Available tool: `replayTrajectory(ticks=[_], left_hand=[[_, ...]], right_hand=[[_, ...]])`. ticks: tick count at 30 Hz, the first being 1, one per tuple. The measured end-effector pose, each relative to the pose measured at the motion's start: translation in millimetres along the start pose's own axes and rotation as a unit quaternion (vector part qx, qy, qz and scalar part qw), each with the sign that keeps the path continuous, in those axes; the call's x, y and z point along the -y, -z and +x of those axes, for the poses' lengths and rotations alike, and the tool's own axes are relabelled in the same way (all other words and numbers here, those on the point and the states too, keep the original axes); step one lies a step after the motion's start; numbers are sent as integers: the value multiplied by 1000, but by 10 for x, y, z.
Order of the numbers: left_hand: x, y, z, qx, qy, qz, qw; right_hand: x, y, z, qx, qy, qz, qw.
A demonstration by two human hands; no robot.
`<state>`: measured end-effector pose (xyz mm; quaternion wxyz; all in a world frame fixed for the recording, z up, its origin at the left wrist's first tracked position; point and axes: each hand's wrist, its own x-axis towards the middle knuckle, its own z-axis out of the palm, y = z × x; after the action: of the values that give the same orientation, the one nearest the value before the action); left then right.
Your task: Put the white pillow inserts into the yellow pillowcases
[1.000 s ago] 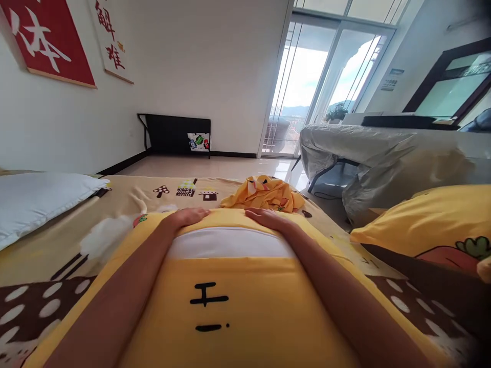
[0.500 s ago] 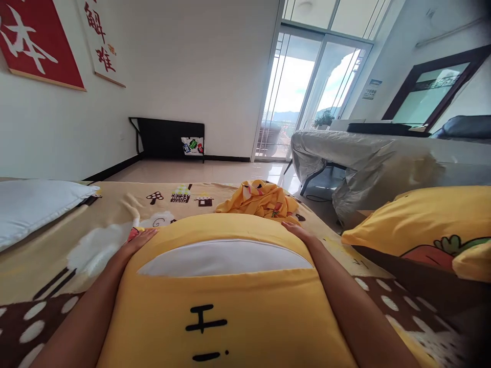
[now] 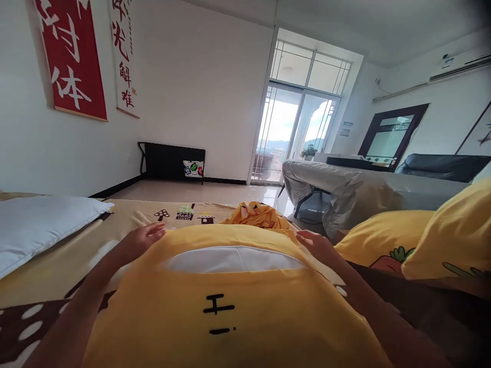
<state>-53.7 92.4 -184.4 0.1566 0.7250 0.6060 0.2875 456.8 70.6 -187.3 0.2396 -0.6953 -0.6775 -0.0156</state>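
A yellow pillowcase [image 3: 245,317] with black "Hi" lettering lies in front of me, around a white pillow [image 3: 238,259]. The pillow shows through a wide slit-like opening near the far end. At the far left corner, my left hand [image 3: 143,237] is closed on the pillowcase edge, its fingers bent and partly overlapping. My right hand [image 3: 316,244] grips the far right corner in the same way, fingertips against the yellow cloth. Just beyond the far edge lies a crumpled yellow cloth [image 3: 257,215] on the bed.
A patterned bed sheet [image 3: 134,212] spreads beneath. To the left rests a white pillow without a case [image 3: 49,225]. Yellow carrot-print pillows [image 3: 448,235] are piled on the right. Beyond the bed stand a plastic-covered table [image 3: 326,174] and a black folded panel [image 3: 164,161].
My view has tilted up, showing more wall and ceiling. Both hands now curl at the pillowcase's far corners instead of lying along its sides. The opening looks narrower.
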Motion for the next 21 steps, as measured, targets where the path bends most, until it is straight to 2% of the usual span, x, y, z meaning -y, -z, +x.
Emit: replayTrajectory(ticks=[2, 4, 6, 8, 11, 15, 21], left_hand=[[-436, 30, -204, 29, -116, 34, 992], [-787, -65, -412, 55, -207, 66, 974], [-984, -234, -563, 73, -275, 85, 955], [-1029, -400, -625, 83, -306, 89, 944], [-939, -530, -600, 64, -276, 81, 955], [-838, -465, -592, 43, -180, 91, 978], [-851, -335, -711, 113, -108, 120, 980]], right_hand=[[490, 72, -186, 10, 101, 33, 994], [961, 68, -478, 8, 209, 62, 976], [1306, 7, -783, 10, 318, 46, 947], [1488, -71, -992, 10, 359, 23, 933], [1540, -143, -1032, 28, 333, 4, 943], [1525, -169, -837, 63, 319, 2, 946], [1595, -253, -715, 138, 315, -30, 938]])
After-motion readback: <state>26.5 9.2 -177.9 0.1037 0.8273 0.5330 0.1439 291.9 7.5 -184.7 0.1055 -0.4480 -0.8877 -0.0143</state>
